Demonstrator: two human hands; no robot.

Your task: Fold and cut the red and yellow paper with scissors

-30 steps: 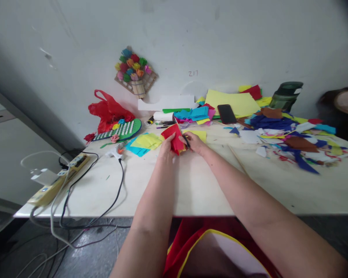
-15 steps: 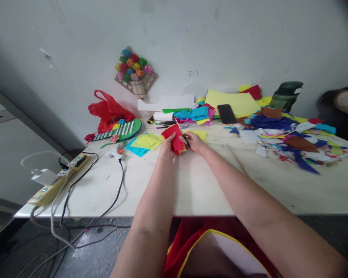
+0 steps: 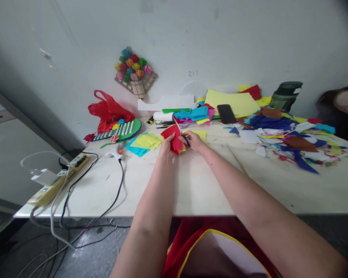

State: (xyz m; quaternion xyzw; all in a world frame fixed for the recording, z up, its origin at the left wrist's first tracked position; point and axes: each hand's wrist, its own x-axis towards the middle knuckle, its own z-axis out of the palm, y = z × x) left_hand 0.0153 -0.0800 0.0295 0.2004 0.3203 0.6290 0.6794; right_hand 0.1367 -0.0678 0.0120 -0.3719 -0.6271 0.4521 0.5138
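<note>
My left hand [image 3: 166, 146] pinches a piece of red paper [image 3: 174, 135], held just above the middle of the table. A pair of scissors [image 3: 187, 140] with dark handles is gripped in my right hand [image 3: 194, 141]. Its blades lie along the right side of the red paper and point away from me. Some yellow paper shows at the lower edge of the red piece. Left of my hands lie yellow sheets [image 3: 147, 141] over blue sheets [image 3: 137, 149]. Another yellow sheet [image 3: 201, 135] lies partly behind my right hand.
A glue gun [image 3: 115, 153] and a power strip [image 3: 58, 181] with cords sit at left, near a red plastic bag [image 3: 108, 112]. A phone [image 3: 226, 114] rests on yellow paper at the back. Mixed scraps [image 3: 301, 143] and a green bottle [image 3: 285, 95] are at right; a thin stick [image 3: 237, 159] lies nearer.
The scissors' blades appear slightly more apart and longer in view beside the red paper. Both hands keep nearly the same place.
</note>
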